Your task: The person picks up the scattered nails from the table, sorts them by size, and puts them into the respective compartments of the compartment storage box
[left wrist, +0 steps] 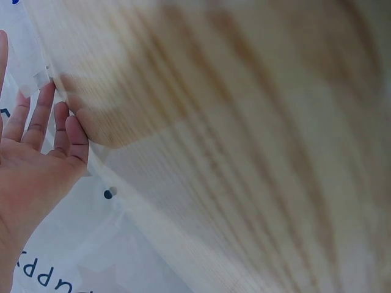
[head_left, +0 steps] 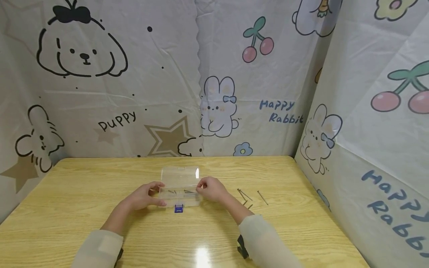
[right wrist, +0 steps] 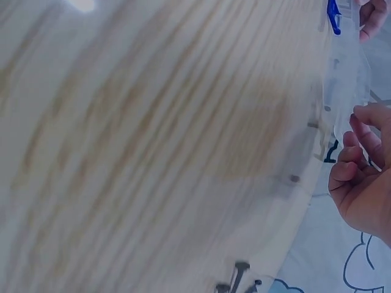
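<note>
A clear plastic box [head_left: 191, 202] with a blue latch [head_left: 178, 209] stands on the table, its lid [head_left: 181, 176] raised at the back. Several thin dark nails [head_left: 188, 191] lie in its compartments. At the left end, my left hand [head_left: 142, 196] holds the box, thumb at the front and fingers behind. My right hand [head_left: 212, 189] is over the right end with thumb and index finger pinched together; a small dark bit shows at these fingertips in the right wrist view, looking like a nail mostly hidden by the fingers.
Several loose nails [head_left: 263, 197] lie on the wooden table [head_left: 134, 238] to the right of my right hand. Printed cloth [head_left: 167, 93] hangs along the back and the sides, close to the table's edges.
</note>
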The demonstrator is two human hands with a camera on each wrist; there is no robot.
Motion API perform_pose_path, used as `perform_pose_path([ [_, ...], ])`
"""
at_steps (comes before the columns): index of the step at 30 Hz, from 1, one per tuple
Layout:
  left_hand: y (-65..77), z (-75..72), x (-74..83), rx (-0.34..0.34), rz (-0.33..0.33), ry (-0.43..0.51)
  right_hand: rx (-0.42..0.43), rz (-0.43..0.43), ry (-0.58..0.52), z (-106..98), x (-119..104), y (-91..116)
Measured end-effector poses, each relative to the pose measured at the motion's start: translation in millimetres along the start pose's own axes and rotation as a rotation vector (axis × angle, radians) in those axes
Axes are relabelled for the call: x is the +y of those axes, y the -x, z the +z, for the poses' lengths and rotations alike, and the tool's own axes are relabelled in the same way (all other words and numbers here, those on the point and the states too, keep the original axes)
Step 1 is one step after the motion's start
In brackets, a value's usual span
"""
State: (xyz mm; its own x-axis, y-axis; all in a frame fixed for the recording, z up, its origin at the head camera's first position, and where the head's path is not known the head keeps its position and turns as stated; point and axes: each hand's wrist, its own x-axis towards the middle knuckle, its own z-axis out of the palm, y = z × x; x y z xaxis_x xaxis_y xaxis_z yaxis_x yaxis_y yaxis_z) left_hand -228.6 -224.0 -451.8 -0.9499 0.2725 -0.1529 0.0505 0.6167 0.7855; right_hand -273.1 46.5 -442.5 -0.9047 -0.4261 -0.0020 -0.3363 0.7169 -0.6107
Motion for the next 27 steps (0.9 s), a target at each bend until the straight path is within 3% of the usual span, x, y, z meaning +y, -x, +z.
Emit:
perform_pose_path([
  [11,1.0,0.1,1.5,0.002,0.002,-0.003,0.044,-0.025,0.026,-25,21,13],
  [27,1.9,0.0,2.8,-0.002,-0.001,-0.006,0.106,0.065,0.055,-56,62,43],
])
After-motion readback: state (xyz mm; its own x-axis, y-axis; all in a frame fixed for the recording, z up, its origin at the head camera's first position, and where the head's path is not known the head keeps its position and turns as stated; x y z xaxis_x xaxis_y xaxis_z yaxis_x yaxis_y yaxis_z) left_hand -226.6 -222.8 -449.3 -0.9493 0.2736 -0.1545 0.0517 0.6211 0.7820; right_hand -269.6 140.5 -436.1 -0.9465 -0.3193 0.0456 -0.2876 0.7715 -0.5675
